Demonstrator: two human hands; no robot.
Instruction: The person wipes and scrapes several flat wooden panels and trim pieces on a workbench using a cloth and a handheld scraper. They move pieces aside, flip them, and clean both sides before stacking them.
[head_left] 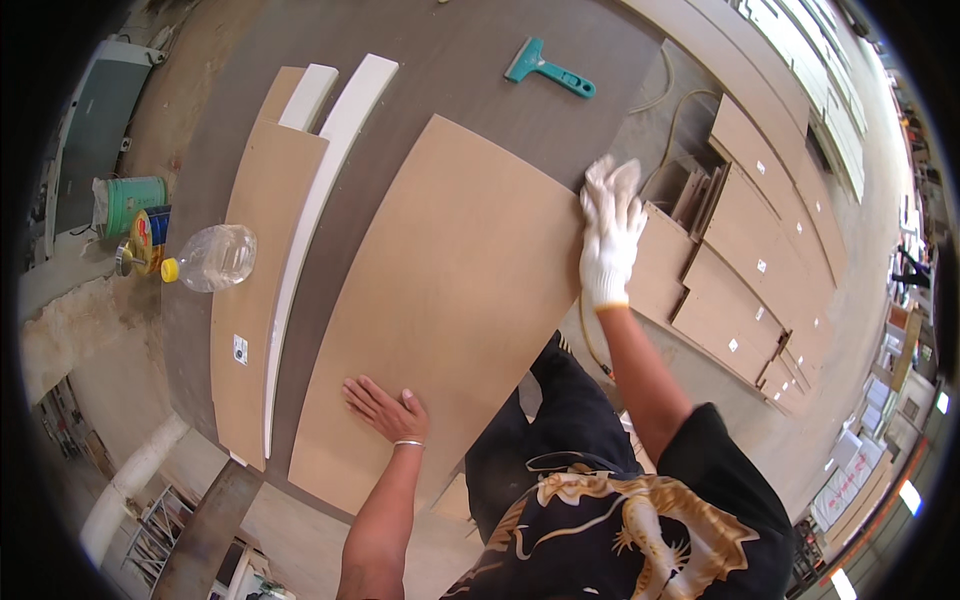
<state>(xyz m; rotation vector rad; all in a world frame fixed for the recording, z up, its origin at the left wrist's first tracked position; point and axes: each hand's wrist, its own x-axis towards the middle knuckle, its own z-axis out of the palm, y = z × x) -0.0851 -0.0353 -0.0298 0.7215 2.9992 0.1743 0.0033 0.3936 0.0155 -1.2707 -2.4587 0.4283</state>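
A large light-brown board [450, 270] lies flat on the dark worktable [440, 65]. My bare left hand [388, 410] rests on the board's near left part, palm down with fingers stretched out. In a white knitted glove, my right hand [611, 232] is at the board's right edge, fingers extended and slightly blurred; whether it presses on the edge or only passes beside it, I cannot tell. Neither hand grips anything. Beyond the board, a teal scraper [550, 69] with a wide blade lies on the table.
Left on the table are brown panels [262, 250], white strips [330, 180] and a clear bottle with a yellow cap [212, 258]. A green can [135, 205] stands past the table's left side. Stacked brown panels [745, 270] and a cable [672, 135] lie to the right.
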